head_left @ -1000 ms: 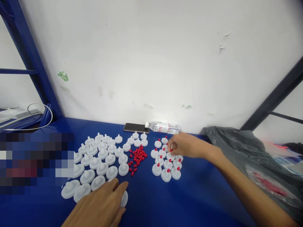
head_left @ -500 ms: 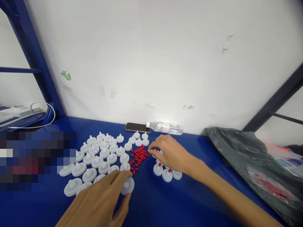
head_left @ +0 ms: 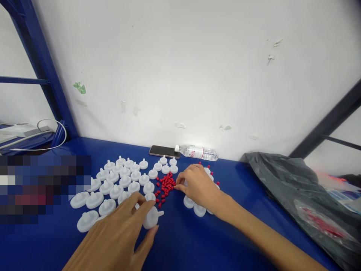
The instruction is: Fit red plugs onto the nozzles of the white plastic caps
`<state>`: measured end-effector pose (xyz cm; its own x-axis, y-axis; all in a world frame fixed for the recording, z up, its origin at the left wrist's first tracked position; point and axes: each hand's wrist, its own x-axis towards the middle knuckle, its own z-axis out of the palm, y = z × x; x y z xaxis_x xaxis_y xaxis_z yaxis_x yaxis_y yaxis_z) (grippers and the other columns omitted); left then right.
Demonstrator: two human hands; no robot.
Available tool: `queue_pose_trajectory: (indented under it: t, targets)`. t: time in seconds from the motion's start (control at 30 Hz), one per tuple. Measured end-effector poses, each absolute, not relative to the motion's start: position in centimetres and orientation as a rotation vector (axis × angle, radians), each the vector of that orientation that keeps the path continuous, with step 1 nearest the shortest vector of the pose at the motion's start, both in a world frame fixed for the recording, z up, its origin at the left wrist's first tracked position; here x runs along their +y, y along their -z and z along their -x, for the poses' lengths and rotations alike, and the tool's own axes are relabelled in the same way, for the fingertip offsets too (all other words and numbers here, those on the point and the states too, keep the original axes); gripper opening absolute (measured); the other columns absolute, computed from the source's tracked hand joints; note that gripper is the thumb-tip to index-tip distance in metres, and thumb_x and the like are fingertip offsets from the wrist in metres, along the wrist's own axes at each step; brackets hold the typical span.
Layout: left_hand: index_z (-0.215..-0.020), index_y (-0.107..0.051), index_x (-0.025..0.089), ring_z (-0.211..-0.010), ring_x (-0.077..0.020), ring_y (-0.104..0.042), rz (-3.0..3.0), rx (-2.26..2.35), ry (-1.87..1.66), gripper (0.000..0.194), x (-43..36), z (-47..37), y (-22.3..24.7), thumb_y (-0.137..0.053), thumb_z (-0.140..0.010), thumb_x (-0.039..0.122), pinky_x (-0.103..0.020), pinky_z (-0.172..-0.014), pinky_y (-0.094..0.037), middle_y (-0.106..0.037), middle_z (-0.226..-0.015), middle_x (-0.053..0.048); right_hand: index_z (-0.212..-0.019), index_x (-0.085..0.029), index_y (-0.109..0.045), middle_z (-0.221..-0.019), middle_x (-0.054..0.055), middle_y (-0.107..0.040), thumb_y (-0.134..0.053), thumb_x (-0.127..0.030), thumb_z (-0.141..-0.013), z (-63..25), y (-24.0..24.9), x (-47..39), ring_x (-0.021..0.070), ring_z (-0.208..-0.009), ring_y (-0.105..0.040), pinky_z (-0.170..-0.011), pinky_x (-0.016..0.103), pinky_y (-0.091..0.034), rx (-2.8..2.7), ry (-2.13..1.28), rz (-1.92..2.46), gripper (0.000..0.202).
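My left hand [head_left: 124, 229] is closed around the rim of a white disc-shaped filter [head_left: 151, 218], held on edge with its short nozzle pointing right. Small red caps [head_left: 167, 184] lie in a loose pile in the middle of the blue table. At the pile's right edge, the thumb and index finger of my right hand [head_left: 199, 186] pinch at a red cap, which the fingertips partly cover. To the left spreads a large group of uncapped white filters [head_left: 115, 191], nozzles up. Beneath and around my right hand are filters with red caps [head_left: 199, 210], several partly hidden.
A black phone [head_left: 163, 151] and a clear water bottle [head_left: 199, 152] lie along the white wall. On the right, a grey plastic bag [head_left: 270, 177] carries a clear pouch of red caps [head_left: 321, 222]. Blue frame posts [head_left: 50, 75] rise at the left.
My left hand has turned the white filter so its nozzle now points right. My right hand has shifted slightly left and down, bringing its fingertips to the red caps.
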<state>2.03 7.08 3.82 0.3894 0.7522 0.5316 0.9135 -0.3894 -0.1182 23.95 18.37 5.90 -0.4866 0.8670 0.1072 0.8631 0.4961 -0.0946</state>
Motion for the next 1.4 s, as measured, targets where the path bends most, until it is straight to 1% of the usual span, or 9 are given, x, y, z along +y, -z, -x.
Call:
queue_pose_trajectory:
  t: [0.17, 0.5, 0.63, 0.73, 0.87, 1.1, 1.17, 1.27, 1.4]
  targets:
    - [-0.115, -0.08, 0.021, -0.087, -0.0279, -0.082, 2.249, -1.455, 0.597, 0.04, 7.5, -2.0, -3.5, -0.05, -0.093, 0.034, -0.034, -0.068, -0.068, -0.083, -0.107, -0.008, -0.096, -0.022, -0.081, -0.091, 0.007, -0.081, -0.077, -0.03, -0.091, -23.8, -5.9, 18.5, 0.0287, -0.102, -0.07, -0.102, 0.043, -0.041, -2.587, -0.02, 1.541, 0.01]
    - [-0.114, -0.08, 0.028, -0.087, -0.0266, -0.082, 2.389, -1.561, 0.606, 0.037, 7.5, -2.0, -3.7, -0.05, -0.092, 0.029, -0.028, -0.061, -0.064, -0.084, -0.104, -0.004, -0.086, -0.021, -0.08, -0.089, 0.007, -0.081, -0.071, -0.016, -0.092, -23.9, -5.6, 18.8, 0.0268, -0.096, -0.072, -0.101, 0.042, -0.042, -2.598, -0.112, 1.477, 0.012]
    - [-0.119, -0.078, 0.026, -0.089, -0.0266, -0.081, 2.359, -1.618, 0.635, 0.039, 7.7, -1.9, -3.6, -0.049, -0.093, 0.032, -0.03, -0.066, -0.065, -0.083, -0.108, -0.007, -0.095, -0.02, -0.077, -0.091, 0.004, -0.08, -0.065, -0.019, -0.099, -24.4, -7.5, 18.0, 0.0215, -0.088, -0.073, -0.088, 0.034, -0.047, -2.558, -0.209, 1.408, 0.012]
    - [-0.124, -0.076, 0.025, -0.087, -0.0268, -0.081, 2.327, -1.75, 0.675, 0.045, 7.8, -2.1, -3.8, -0.045, -0.095, 0.037, -0.035, -0.071, -0.066, -0.082, -0.109, -0.008, -0.098, -0.024, -0.076, -0.098, -0.001, -0.08, -0.065, -0.028, -0.101, -24.6, -9.3, 16.7, 0.0153, -0.086, -0.074, -0.079, 0.026, -0.05, -2.487, -0.448, 1.266, 0.012]
    - [-0.128, -0.075, 0.026, -0.089, -0.0278, -0.081, 2.325, -1.918, 0.681, 0.051, 8.0, -2.3, -4.5, -0.041, -0.095, 0.046, -0.038, -0.073, -0.066, -0.081, -0.114, -0.011, -0.095, -0.025, -0.078, -0.096, -0.003, -0.081, -0.077, -0.028, -0.091, -24.3, -10.1, 15.4, 0.0154, -0.092, -0.075, -0.085, 0.026, -0.053, -2.285, -0.916, 0.936, 0.005]
    - [-0.134, -0.071, 0.03, -0.1, -0.0317, -0.079, 2.345, -2.047, 0.657, 0.055, 7.9, -2.4, -4.9, -0.04, -0.096, 0.055, -0.042, -0.076, -0.065, -0.077, -0.125, -0.01, -0.091, -0.028, -0.083, -0.093, -0.002, -0.081, -0.082, -0.027, -0.086, -24.1, -9.7, 15.0, 0.0165, -0.091, -0.073, -0.08, 0.026, -0.054, -2.232, -0.974, 0.906, 0.005]
    - [-0.134, -0.071, 0.031, -0.092, -0.0296, -0.079, 2.344, -2.064, 0.672, 0.055, 7.9, -2.4, -4.9, -0.04, -0.097, 0.057, -0.036, -0.064, -0.063, -0.077, -0.125, -0.009, -0.09, -0.028, -0.083, -0.092, -0.002, -0.081, -0.083, -0.029, -0.085, -24.1, -9.8, 15.0, 0.0163, -0.088, -0.073, -0.076, 0.025, -0.054, -2.209, -0.955, 0.93, 0.005]
    - [-0.135, -0.07, 0.033, -0.058, -0.0187, -0.071, 2.389, -2.078, 0.754, 0.054, 7.8, -2.5, -5.0, -0.041, -0.097, 0.059, -0.03, -0.048, -0.055, -0.077, -0.119, -0.007, -0.089, -0.028, -0.084, -0.088, -0.002, -0.08, -0.084, -0.032, -0.084, -24.0, -9.8, 14.9, 0.0156, -0.084, -0.072, -0.073, 0.024, -0.053, -2.195, -0.922, 0.919, 0.006]
    - [-0.131, -0.072, 0.032, -0.054, -0.0145, -0.065, 2.518, -2.159, 0.986, 0.054, 8.1, -2.5, -5.2, -0.047, -0.095, 0.064, -0.028, -0.052, -0.056, -0.079, -0.105, -0.004, -0.09, -0.029, -0.084, -0.087, -0.002, -0.08, -0.083, -0.031, -0.086, -23.5, -9.3, 14.4, 0.0167, -0.086, -0.071, -0.08, 0.028, -0.054, -2.155, -0.855, 0.824, 0.005]
